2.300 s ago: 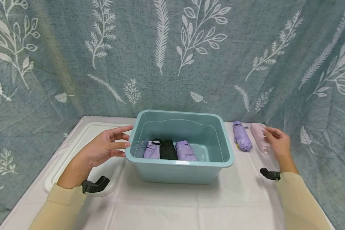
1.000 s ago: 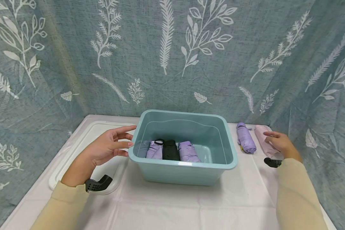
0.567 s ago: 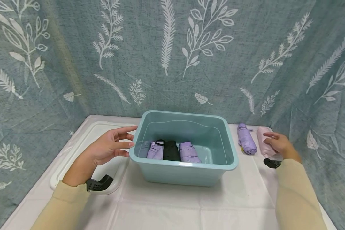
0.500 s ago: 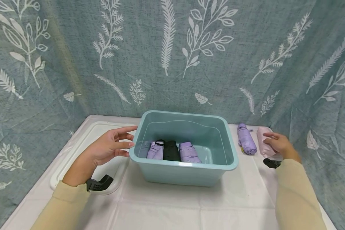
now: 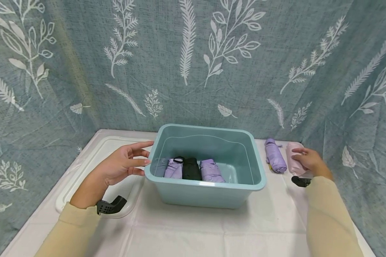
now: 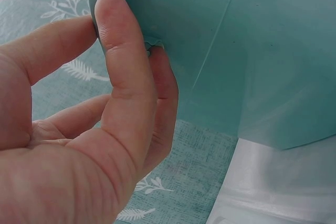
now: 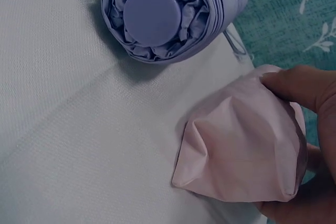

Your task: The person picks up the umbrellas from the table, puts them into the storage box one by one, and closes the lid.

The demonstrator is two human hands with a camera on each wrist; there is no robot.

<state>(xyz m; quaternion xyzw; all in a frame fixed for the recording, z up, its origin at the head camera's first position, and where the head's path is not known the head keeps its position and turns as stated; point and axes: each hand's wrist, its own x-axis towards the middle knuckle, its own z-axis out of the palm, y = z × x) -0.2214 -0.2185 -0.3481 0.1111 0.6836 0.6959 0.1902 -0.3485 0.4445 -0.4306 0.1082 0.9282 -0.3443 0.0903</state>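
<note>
The left hand (image 5: 123, 162) holds the left rim of a teal plastic bin (image 5: 206, 194), thumb and fingertips at its edge. Inside lie a lilac folded umbrella (image 5: 173, 169) with a dark wrist loop, a black folded umbrella (image 5: 191, 169) and another lilac umbrella (image 5: 211, 171), side by side. At the far right, the right hand (image 5: 311, 162) grips a pink folded umbrella (image 7: 239, 145) in a cloth cover, thumb and fingers on opposite sides. A lilac umbrella (image 7: 152, 14) with a round end cap lies just left of it, untouched.
A white lid (image 5: 83, 178) lies flat beneath the left forearm, beside the bin. White cloth (image 5: 180, 232) covers the table. A teal curtain with white leaf prints (image 5: 167, 53) hangs behind and along both sides. Each wrist wears a black band (image 5: 110, 206).
The right hand has turned over the pink umbrella, its fingers now pointing further left. The left hand stays at the bin's rim. The head view has shifted slightly.
</note>
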